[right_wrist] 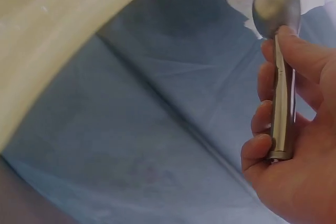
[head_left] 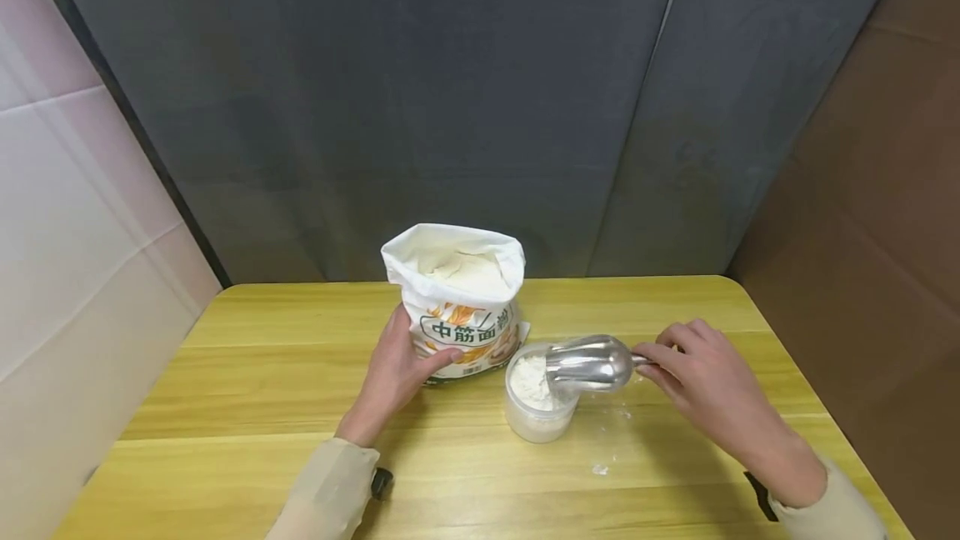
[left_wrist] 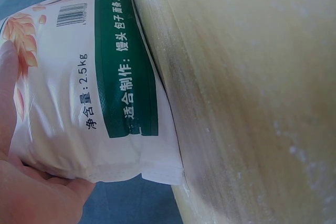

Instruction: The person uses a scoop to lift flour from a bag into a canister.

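A white flour bag [head_left: 467, 332] stands upright on the table with its top rolled back, and flour [head_left: 465, 272] shows inside. My left hand [head_left: 393, 369] grips its lower left side, the thumb across the printed front and the fingers behind. Beside the bag is a clear round tub [head_left: 538, 427] holding flour [head_left: 531, 382]. Over that tub's right rim lies the bowl of a metal scoop [head_left: 591, 363], tilted with its mouth toward the flour. In the right wrist view, my right hand [right_wrist: 299, 103] wraps its fingers round the scoop's handle [right_wrist: 282, 103].
The wooden table [head_left: 247, 407] carries small flour spills [head_left: 600, 468] right of the tub. A dark grey panel [head_left: 412, 107] rises behind it, with a pale sheet [head_left: 82, 215] at left and a brown one [head_left: 877, 215] at right.
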`<state>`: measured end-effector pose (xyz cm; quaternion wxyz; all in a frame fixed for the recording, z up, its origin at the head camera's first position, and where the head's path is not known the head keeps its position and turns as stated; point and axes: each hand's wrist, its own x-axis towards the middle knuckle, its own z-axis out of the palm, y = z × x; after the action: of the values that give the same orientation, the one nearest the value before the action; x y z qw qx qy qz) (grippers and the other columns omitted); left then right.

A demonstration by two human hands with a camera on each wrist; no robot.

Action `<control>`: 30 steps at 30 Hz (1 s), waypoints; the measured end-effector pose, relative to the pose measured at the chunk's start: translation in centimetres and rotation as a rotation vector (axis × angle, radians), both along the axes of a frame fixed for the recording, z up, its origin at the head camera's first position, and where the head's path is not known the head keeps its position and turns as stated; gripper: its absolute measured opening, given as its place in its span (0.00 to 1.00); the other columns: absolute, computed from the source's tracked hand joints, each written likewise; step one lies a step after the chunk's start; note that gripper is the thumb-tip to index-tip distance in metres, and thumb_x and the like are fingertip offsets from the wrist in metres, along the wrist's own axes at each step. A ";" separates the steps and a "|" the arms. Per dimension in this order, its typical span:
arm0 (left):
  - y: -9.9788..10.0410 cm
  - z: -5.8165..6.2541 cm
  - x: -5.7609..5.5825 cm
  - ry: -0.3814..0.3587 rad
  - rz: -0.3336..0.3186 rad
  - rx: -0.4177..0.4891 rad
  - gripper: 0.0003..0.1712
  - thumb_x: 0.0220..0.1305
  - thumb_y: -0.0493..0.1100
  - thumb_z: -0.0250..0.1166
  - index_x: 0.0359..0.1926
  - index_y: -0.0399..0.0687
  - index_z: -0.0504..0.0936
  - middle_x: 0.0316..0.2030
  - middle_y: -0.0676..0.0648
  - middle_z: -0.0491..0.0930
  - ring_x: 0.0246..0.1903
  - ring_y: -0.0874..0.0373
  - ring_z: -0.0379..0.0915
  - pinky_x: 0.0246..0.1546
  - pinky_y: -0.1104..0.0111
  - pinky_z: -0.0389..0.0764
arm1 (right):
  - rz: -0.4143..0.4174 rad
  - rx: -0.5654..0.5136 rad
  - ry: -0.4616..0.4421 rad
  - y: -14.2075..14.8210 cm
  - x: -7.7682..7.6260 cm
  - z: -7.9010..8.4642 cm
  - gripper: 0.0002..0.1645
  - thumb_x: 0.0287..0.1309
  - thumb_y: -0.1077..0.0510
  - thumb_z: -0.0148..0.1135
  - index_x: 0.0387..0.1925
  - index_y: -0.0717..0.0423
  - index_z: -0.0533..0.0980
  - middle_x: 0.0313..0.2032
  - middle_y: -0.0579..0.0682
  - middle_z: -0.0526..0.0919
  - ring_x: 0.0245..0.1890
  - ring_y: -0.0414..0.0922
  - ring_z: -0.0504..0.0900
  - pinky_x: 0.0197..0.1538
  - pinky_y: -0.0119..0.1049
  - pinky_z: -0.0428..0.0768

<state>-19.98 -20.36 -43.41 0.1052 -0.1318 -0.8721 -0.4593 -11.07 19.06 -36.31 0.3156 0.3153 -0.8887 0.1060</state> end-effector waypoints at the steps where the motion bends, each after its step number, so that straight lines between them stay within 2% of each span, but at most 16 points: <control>1: 0.0 0.0 0.0 -0.003 0.000 -0.003 0.55 0.48 0.48 0.85 0.72 0.45 0.63 0.62 0.42 0.73 0.63 0.44 0.71 0.67 0.47 0.70 | -0.002 -0.024 -0.016 0.4 0.0 -0.3 0.25 0.74 0.39 0.55 0.38 0.53 0.88 0.31 0.43 0.79 0.32 0.45 0.72 0.34 0.40 0.74; 2: 0.0 0.0 0.0 -0.005 0.001 -0.007 0.56 0.48 0.48 0.85 0.72 0.45 0.63 0.62 0.41 0.73 0.63 0.44 0.70 0.67 0.47 0.70 | -0.008 -0.052 -0.030 0.7 0.0 -0.7 0.32 0.76 0.36 0.48 0.38 0.52 0.88 0.31 0.42 0.80 0.32 0.44 0.72 0.34 0.38 0.73; 3: 0.1 0.0 0.0 -0.008 0.003 -0.011 0.56 0.48 0.48 0.85 0.72 0.44 0.63 0.62 0.41 0.73 0.63 0.44 0.70 0.68 0.47 0.69 | -0.022 -0.075 -0.053 1.1 0.0 -1.1 0.32 0.75 0.35 0.47 0.39 0.52 0.88 0.32 0.41 0.80 0.33 0.43 0.72 0.34 0.37 0.73; 7: 0.1 0.1 0.0 -0.016 0.005 -0.010 0.56 0.48 0.47 0.85 0.73 0.45 0.62 0.62 0.41 0.73 0.64 0.44 0.70 0.68 0.47 0.69 | -0.099 -0.168 -0.183 2.5 0.2 -2.1 0.11 0.63 0.52 0.72 0.42 0.53 0.88 0.33 0.36 0.79 0.36 0.41 0.72 0.34 0.34 0.72; 9: 0.1 0.1 0.0 -0.017 0.006 -0.008 0.56 0.48 0.47 0.85 0.73 0.45 0.62 0.62 0.42 0.73 0.64 0.44 0.70 0.68 0.47 0.69 | -0.147 -0.204 -0.264 3.2 0.3 -2.4 0.15 0.53 0.61 0.78 0.44 0.53 0.88 0.33 0.34 0.79 0.38 0.39 0.72 0.34 0.34 0.73; 14: 0.1 0.0 0.0 -0.015 0.012 -0.016 0.57 0.48 0.48 0.85 0.73 0.45 0.62 0.62 0.42 0.73 0.63 0.44 0.70 0.67 0.47 0.70 | -0.223 -0.273 -0.399 4.6 0.4 -3.4 0.11 0.61 0.58 0.74 0.45 0.52 0.88 0.34 0.34 0.80 0.38 0.38 0.74 0.35 0.35 0.74; 17: 0.1 0.0 0.0 -0.021 0.019 -0.024 0.56 0.48 0.47 0.85 0.72 0.45 0.62 0.62 0.41 0.73 0.63 0.44 0.70 0.67 0.47 0.70 | -0.250 -0.250 -0.422 5.3 0.2 -4.2 0.10 0.59 0.58 0.75 0.43 0.53 0.88 0.33 0.37 0.81 0.36 0.40 0.76 0.35 0.37 0.75; 23: 0.0 0.0 0.0 -0.021 0.021 -0.030 0.55 0.48 0.48 0.85 0.72 0.45 0.63 0.61 0.41 0.73 0.62 0.44 0.71 0.67 0.47 0.71 | -0.294 -0.124 -0.457 6.1 -0.1 -6.1 0.11 0.56 0.59 0.76 0.42 0.55 0.88 0.31 0.41 0.83 0.34 0.45 0.77 0.35 0.42 0.74; 30: 0.0 0.0 -0.1 -0.011 0.014 -0.029 0.55 0.47 0.47 0.86 0.72 0.45 0.63 0.61 0.41 0.73 0.62 0.44 0.71 0.66 0.47 0.71 | -0.334 -0.114 -0.578 6.1 0.0 -7.3 0.12 0.61 0.53 0.74 0.45 0.54 0.88 0.33 0.42 0.82 0.37 0.46 0.77 0.39 0.44 0.75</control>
<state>-20.04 -20.31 -43.44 0.1018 -0.1247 -0.8800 -0.4468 -11.08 25.17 -43.65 0.0805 0.1040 -0.9734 0.1874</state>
